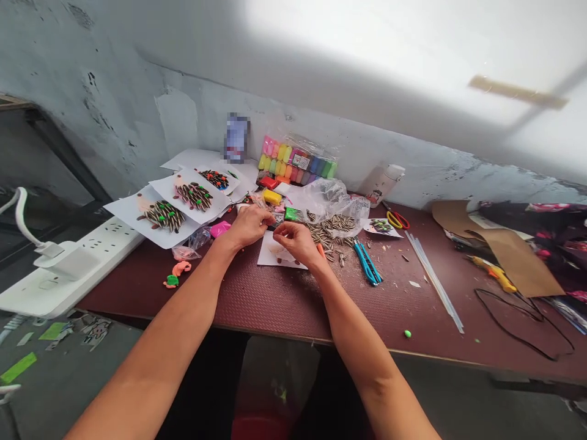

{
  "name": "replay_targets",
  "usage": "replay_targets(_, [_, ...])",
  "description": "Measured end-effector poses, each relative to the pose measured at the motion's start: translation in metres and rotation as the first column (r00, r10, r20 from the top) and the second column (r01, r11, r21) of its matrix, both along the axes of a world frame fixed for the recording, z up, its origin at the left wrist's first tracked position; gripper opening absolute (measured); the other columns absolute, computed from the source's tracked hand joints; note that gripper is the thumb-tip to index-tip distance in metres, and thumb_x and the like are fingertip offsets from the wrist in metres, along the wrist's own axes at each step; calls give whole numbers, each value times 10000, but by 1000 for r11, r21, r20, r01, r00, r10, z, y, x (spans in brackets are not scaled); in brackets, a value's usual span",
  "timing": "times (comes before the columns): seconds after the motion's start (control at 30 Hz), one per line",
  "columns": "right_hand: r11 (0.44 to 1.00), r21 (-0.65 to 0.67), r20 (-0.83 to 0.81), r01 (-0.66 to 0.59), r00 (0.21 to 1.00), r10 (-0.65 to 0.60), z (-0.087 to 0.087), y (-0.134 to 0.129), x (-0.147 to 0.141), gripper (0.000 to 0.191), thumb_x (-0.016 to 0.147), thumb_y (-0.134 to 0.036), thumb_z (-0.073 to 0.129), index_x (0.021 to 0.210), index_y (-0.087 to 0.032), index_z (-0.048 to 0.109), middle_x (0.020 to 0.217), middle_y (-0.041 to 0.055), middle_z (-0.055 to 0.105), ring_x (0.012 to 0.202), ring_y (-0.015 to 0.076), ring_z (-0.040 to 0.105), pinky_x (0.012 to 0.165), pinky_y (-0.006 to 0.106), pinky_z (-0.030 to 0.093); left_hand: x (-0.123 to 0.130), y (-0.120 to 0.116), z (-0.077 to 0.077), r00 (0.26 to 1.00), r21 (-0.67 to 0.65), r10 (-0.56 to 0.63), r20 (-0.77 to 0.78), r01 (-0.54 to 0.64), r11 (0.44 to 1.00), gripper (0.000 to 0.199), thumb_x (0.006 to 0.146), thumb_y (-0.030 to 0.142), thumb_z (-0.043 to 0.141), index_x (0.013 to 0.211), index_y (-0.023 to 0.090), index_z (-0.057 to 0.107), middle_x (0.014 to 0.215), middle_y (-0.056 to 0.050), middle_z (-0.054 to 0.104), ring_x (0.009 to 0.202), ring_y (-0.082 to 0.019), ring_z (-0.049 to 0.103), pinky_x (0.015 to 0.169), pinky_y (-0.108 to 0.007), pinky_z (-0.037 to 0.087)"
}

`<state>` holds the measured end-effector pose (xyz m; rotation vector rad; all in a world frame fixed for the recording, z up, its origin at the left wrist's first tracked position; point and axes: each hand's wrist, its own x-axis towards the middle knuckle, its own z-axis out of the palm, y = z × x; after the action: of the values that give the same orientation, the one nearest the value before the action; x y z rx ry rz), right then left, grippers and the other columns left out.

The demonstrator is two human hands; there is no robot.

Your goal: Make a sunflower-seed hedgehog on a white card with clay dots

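Far left, a white power strip lies along the table's edge with a white charger plugged in, and here comes the maroon table, its speckled, scuffed top littered with shavings! Next along, white paper cards overlap in a loose fan, each carrying a hedgehog built from striped sunflower seeds pressed into brown clay. Just in front sit soft orange and green clay scraps and a pink clay lump beside a crumpled plastic bag.

Now the action: the left hand curls inward, and the right hand comes in close, fingers pinched, with a small dark piece held between them, too small to make out clearly. They hover over a white card on the table.

Behind them, a bag of clay blocks in bright rainbow colours leans by the wall, and loose seeds spill from clear plastic. To the right, two blue craft knives, red-and-yellow scissors, long clear glue sticks, then a yellow glue gun against torn brown cardboard
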<state>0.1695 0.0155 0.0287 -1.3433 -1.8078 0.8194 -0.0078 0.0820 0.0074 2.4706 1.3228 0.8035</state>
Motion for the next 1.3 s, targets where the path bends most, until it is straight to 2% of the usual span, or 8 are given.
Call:
replay_targets(0.27, [999,32,70,5,998,-7,-3,-3,-6,137,751,-103,620,768,-200,715,740,-20,671,663,116,563,679,231,425,1,-3,-2,995,-47,-5,-103,0,999,297,715,148,581,859,264,813,902,-76,782,1012,-310,643,977,-446,432])
replay_targets(0.43, [999,40,67,-5,998,2,-4,-4,-7,107,780,-175,660,808,-207,758,742,-16,686,638,119,546,661,237,416,0,-1,-4,991,-82,-38,-128,28,996,269,718,159,592,837,252,815,851,-88,777,972,-308,645,967,-442,441])
replay_targets(0.63, [997,54,56,62,996,-65,-9,3,1,163,797,-190,621,868,-210,767,714,-20,676,609,116,517,631,238,398,1,-1,-6,999,-147,-39,-15,36,989,203,697,146,635,751,251,800,850,-86,769,982,-320,646,999,-472,419])
replay_targets(0.73, [996,55,53,72,996,-75,-11,3,1,124,792,-206,643,857,-212,749,722,-23,671,611,117,517,619,238,389,1,-1,-6,998,-181,-36,59,46,982,165,676,137,659,700,240,786,830,-89,759,960,-334,658,1010,-499,404])
replay_targets(0.93, [992,125,174,17,984,-39,-12,0,-4,63,800,-185,696,787,-220,747,771,2,674,706,148,563,699,262,405,-2,0,-2,997,-176,-75,-32,68,982,215,700,157,628,772,257,805,878,-82,778,973,-312,655,982,-450,442])
replay_targets(1.13, [989,145,298,4,953,-47,-18,-1,-9,93,828,-146,709,826,-219,768,827,21,653,749,161,579,708,273,396,-1,-3,1,998,-202,-48,-38,40,979,205,698,146,640,765,243,807,919,-108,771,1029,-357,652,1003,-500,419])
replay_targets(1.3, [987,161,361,-20,932,-41,-19,-2,-11,84,867,-171,702,875,-209,777,843,27,642,783,164,587,723,267,405,0,-6,7,992,-199,-60,-110,38,979,251,715,134,619,826,246,814,956,-95,781,1045,-333,657,998,-465,444])
